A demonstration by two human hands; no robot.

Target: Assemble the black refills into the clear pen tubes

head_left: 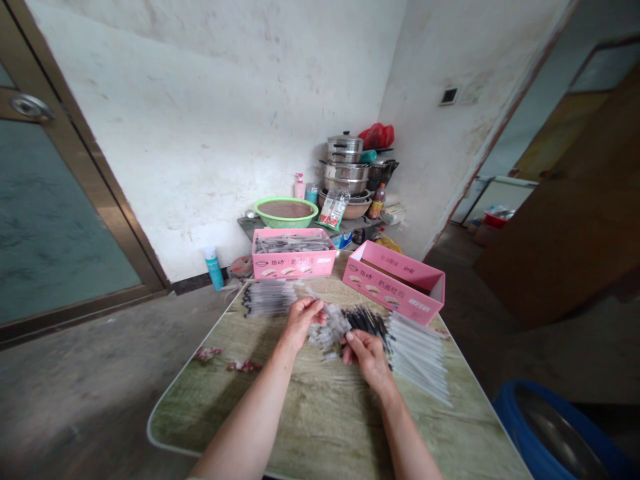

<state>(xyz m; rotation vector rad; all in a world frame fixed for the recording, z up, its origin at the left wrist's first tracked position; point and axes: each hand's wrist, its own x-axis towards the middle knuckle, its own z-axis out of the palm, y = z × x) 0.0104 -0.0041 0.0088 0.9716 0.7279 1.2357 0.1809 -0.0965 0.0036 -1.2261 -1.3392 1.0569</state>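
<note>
My left hand (301, 321) pinches a slim translucent tube that looks like a pen barrel, pointing up and left. My right hand (367, 357) is closed at the fingertips beside the black pieces; what it grips is too small to make out. Between and just beyond my hands lies a heap of small clear caps (330, 333). Slim black pieces (369, 321) lie right of the heap, with a fan of long translucent tubes (420, 357) beside them. At the left, a row of clear tubes with dark ends (271, 298) lies behind my left hand.
A pink box (295, 265) full of similar sticks stands at the table's far edge. Another pink box (393, 287) stands open at the right. Behind are a green basin (286, 220) and stacked pots (345, 175). A blue tub (550, 427) is on the floor at right.
</note>
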